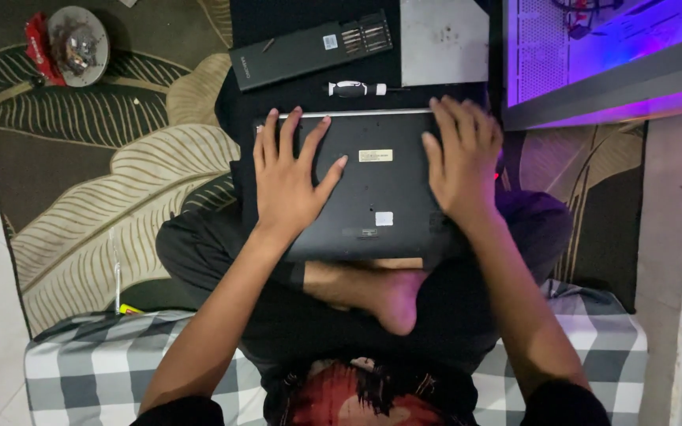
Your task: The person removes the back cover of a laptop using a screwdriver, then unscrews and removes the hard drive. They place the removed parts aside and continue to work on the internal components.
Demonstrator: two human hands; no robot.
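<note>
A flat, dark laptop [372, 189] with a matte underside is seen lying bottom-up across the crossed legs of a seated person. Small pale stickers are carried on its smooth shell, and a thin silvery strip is shown along its far edge.

The left hand [290, 177] is laid palm-down on the left part of the shell, its fingers spread wide and straight, the thumb angled out toward the middle. The right hand [463, 162] is pressed flat on the right part, fingers held closer together and reaching to the far edge. Nothing is gripped by either hand; both are open and only rested on the laptop.

Just beyond the laptop, a small screwdriver [357, 88] with a black and white handle is laid on a black mat [238, 102]. Behind it, a long black bit case [309, 49] is set at a slant, with a row of metallic bits seen at one end. A dull grey metal plate [444, 41] is placed beside the case.

To the right, a computer case [605, 55] with a perforated panel is lit in purple and blue. The floor is covered by a rug [96, 173] patterned with large cream leaves on a dark ground. A round metal dish [78, 45] is seen at the far left. A checked grey and white cushion [88, 367] is sat upon.
</note>
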